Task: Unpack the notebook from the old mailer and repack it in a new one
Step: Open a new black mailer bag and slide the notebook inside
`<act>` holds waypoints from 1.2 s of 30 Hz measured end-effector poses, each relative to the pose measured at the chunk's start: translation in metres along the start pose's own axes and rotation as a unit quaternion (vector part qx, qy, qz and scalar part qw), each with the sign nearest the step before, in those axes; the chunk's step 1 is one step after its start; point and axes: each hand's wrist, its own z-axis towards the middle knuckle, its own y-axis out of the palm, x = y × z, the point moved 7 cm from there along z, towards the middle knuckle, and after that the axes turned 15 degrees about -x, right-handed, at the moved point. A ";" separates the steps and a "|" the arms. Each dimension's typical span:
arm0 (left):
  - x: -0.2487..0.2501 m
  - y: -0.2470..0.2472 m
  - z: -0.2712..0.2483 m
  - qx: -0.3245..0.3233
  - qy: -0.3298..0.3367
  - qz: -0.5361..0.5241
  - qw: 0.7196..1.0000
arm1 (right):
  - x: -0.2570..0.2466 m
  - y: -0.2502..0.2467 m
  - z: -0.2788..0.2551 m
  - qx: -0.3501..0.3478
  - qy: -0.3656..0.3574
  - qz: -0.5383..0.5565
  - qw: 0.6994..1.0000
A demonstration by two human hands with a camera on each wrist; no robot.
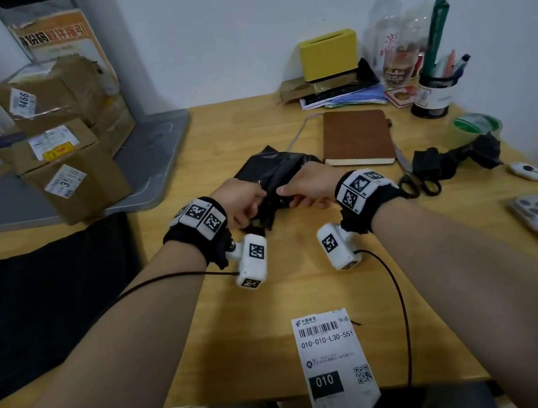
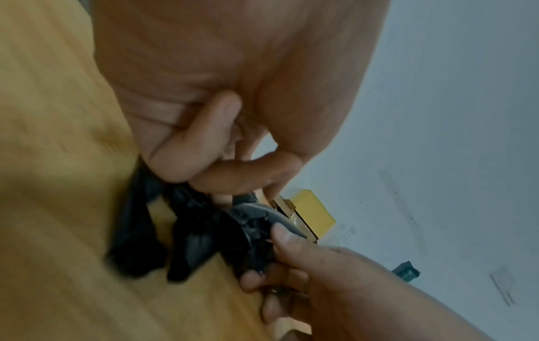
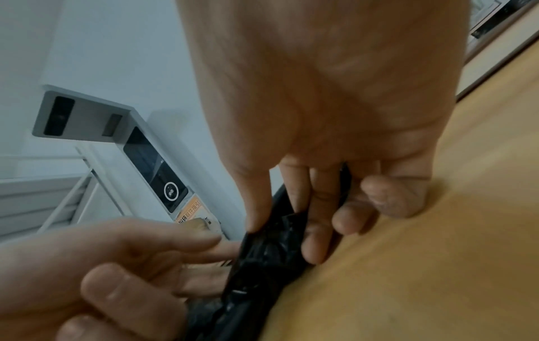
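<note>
Notebook [image 1: 357, 137] lies closed on the worktop [image 1: 273, 293], unpacked, beyond both hands.
Head view: left hand [image 1: 243, 204] and right hand [image 1: 307, 188] bunch a black mailer [image 1: 273, 172]. Left wrist view: left grip pinches the crumpled plastic. Right wrist view: right grip pinches it between thumb and fingers [image 3: 318, 230].

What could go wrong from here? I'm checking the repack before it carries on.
Both hands, left hand and right hand, grip the crumpled black plastic mailer; pulling apart might tear the thin film. The brown hardcover notebook lies unpacked close beside it, so a sweep of the bag could nudge it. The black-handled scissors rest near the right wrist and could get knocked.
</note>
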 end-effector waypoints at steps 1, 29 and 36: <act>0.001 0.006 0.002 -0.013 0.012 0.002 1.000 | 0.000 0.001 -0.003 0.008 -0.010 -0.003 1.000; 0.102 0.175 -0.028 -0.091 0.163 -0.109 0.976 | 0.127 -0.138 -0.204 0.376 0.193 0.023 0.906; 0.091 0.128 -0.033 -0.036 0.170 -0.078 0.982 | 0.062 -0.121 -0.174 0.329 0.073 -0.004 0.942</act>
